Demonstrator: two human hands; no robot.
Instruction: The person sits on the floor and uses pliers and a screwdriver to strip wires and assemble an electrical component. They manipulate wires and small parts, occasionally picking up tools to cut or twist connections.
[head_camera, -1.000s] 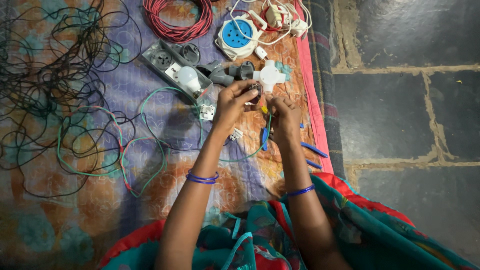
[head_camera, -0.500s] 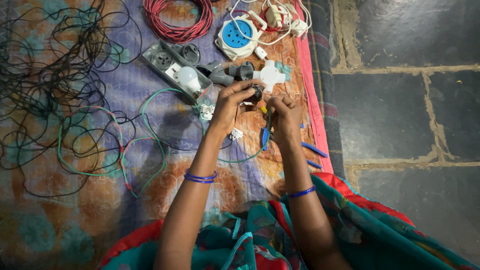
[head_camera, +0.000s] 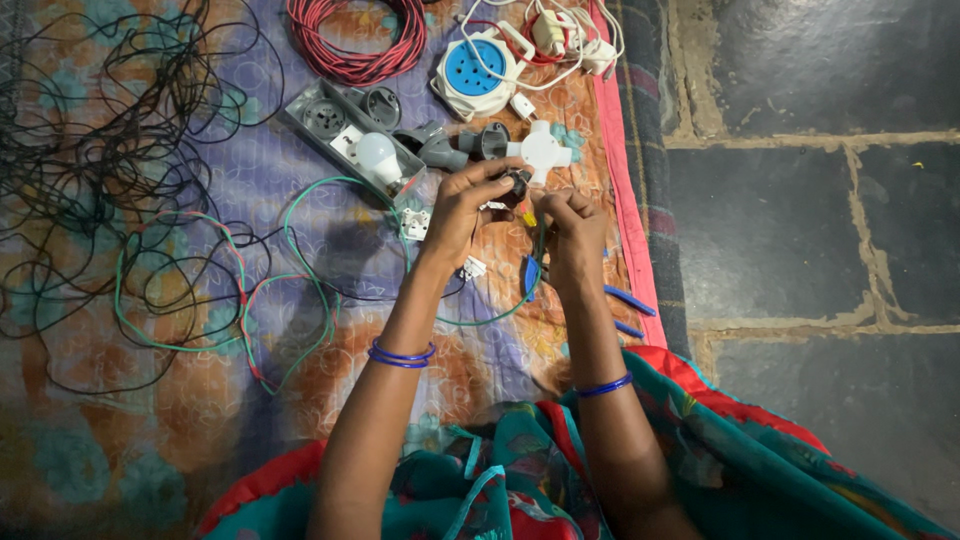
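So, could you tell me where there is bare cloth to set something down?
The cloth lies bare near the left forearm, below the green wire loop. It is crowded around the left hand and right hand, and among the black wires.

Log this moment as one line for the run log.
left hand: holds small dark part | right hand: fingertips at part | nearby: white cross adapter, bulb

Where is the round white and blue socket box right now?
In the head view, the round white and blue socket box lies at top centre, right of the red wire coil.
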